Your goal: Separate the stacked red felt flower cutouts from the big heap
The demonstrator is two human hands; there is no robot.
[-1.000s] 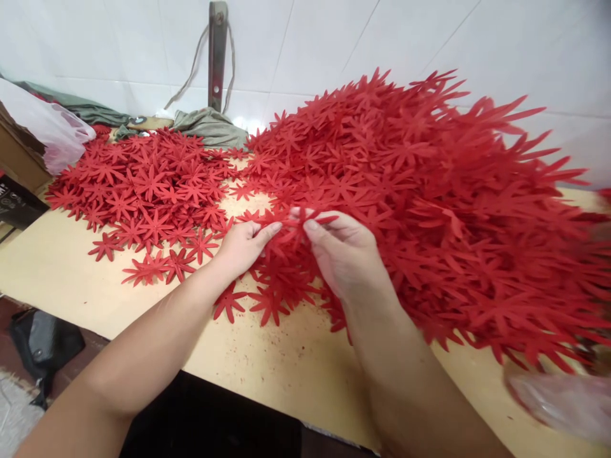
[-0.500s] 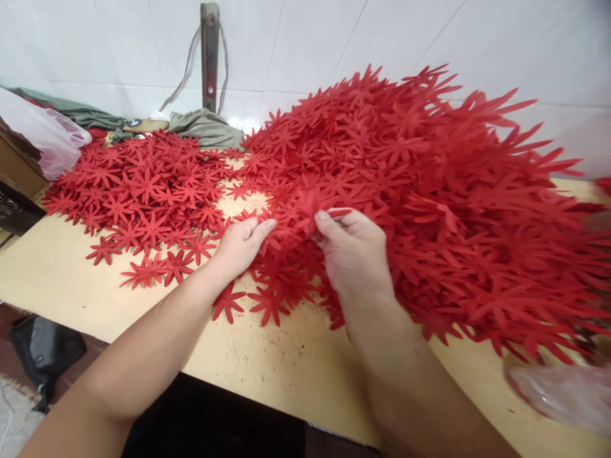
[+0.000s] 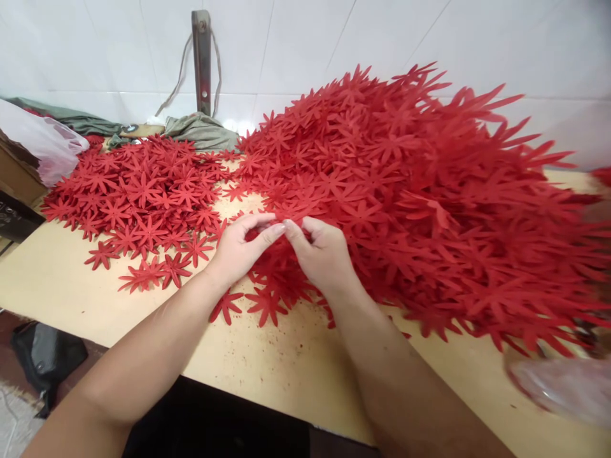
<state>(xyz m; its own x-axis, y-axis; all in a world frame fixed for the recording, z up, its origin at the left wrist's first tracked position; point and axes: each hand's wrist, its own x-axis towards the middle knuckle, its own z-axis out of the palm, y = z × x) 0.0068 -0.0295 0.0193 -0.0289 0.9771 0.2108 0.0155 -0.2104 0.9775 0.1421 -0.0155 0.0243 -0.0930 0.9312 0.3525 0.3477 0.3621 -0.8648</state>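
Tan counter (image 3: 267, 375) across most of frame, bottom left to right edge, white tiled wall (image 3: 334, 38) behind. Big heap of red star-shaped cutouts (image 3: 429, 210) over centre & right, piled high twd upper right, spiky tips sticking out along its edge. Flatter spread of same cutouts (image 3: 138, 191) at centre left, single layer mostly, a few strays just below it nr counter's front. Clear plastic bag (image 3: 38, 143) w/ cardboard box at left edge; grey-green cloth (image 3: 200, 130) at top centre by wall, metal bracket (image 3: 202, 57) w/ cord above it. Blurred clear plastic (image 3: 563, 388) at lower right corner. Dark bag (image 3: 42, 350) on floor, lower left.

Left hand (image 3: 236, 251) & right hand (image 3: 324, 254) at frame centre, on heap's lower-left fringe, fingertips meeting. Both pinched on a red cutout (image 3: 267, 238) btwn them, thumbs & forefingers closed on it, at heap's edge just above counter. Which single piece gripped vs. neighbours: hard to tell, all same red. Forearms in from bottom edge.
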